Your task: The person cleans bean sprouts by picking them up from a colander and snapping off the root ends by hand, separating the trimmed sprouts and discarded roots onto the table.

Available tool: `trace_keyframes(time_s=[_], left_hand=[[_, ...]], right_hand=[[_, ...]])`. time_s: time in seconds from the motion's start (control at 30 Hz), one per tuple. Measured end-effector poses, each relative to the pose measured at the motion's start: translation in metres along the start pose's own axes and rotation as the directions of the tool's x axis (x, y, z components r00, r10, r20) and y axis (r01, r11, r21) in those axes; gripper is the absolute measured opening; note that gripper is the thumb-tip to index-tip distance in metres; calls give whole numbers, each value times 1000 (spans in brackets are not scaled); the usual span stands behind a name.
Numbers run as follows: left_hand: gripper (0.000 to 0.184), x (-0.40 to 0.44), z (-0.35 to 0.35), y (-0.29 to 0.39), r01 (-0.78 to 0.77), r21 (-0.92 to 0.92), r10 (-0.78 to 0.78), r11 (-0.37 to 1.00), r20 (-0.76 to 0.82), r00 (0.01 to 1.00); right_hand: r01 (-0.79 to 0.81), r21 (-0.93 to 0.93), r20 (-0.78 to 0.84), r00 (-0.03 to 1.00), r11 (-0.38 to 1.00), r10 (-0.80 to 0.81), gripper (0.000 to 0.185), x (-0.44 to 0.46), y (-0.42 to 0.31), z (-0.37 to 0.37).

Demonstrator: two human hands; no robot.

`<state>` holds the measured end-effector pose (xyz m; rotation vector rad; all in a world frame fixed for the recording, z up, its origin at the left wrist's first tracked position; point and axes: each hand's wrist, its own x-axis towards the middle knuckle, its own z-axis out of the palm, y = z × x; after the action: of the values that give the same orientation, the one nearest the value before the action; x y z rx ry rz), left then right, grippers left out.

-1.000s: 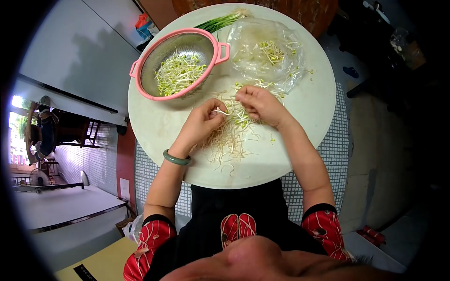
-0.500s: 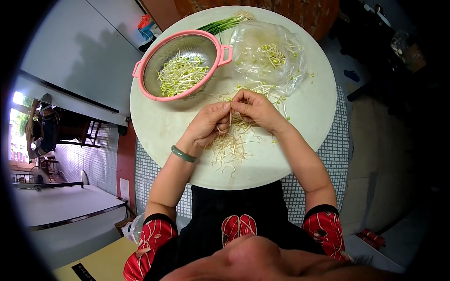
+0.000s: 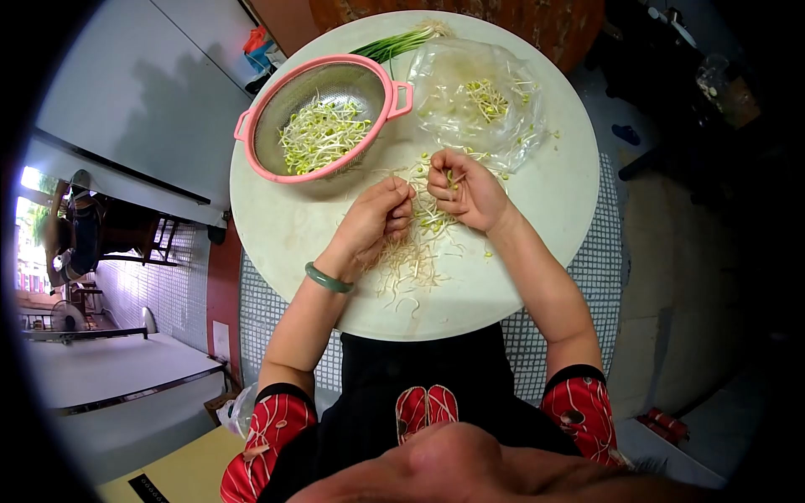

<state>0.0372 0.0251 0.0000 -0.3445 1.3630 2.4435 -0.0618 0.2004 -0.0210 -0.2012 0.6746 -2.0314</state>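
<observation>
My left hand (image 3: 377, 220), with a green bangle (image 3: 328, 277) at the wrist, is closed in a pinch over the sprout pile; what it holds is too small to name. To its right, my right hand (image 3: 466, 191) is curled around a bean sprout whose yellow-green head shows between the fingers. Between and below them lie loose bean sprouts (image 3: 432, 220) and thin brown root ends (image 3: 408, 267). A pink-rimmed colander (image 3: 295, 178) with sprouts (image 3: 323, 134) in it stands beyond my left hand.
On the round white table (image 3: 537, 251), a clear plastic bag (image 3: 432, 88) holding more sprouts lies at the back right. Green onions (image 3: 392, 44) lie behind the colander. At the far left a person (image 3: 60, 239) is in the background.
Half a second ago my hands met at the fingertips; now they are apart. The right hand has turned and curled around a sprout, while the left has stayed nearly in place.
</observation>
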Motion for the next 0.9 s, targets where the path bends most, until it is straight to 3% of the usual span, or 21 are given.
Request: trace_keyframes(time_s=[0.17,0.27,0.47,0.57,0.9], left_hand=[[14,2,1,6,-93,225,109,970,-64,992],[16,9,-5,2,-93,297,102,950,-17,995],[23,5,-13,-4,-56,200,54,978,15,998],[26,3,-16,-4,-64,214,66,975,1,998],[28,0,-9,-5,-87,424,112,901,-34,993]], right_hand=[[0,-370,-107,993,929,-42,25,-3,7,17],[50,-598,-122,981,800,-153,23,1,15,14],[205,-619,-164,910,758,-380,18,5,11,3],[234,-601,-167,898,764,-406,17,4,8,6],[344,-567,-121,863,748,-490,17,2,5,4]])
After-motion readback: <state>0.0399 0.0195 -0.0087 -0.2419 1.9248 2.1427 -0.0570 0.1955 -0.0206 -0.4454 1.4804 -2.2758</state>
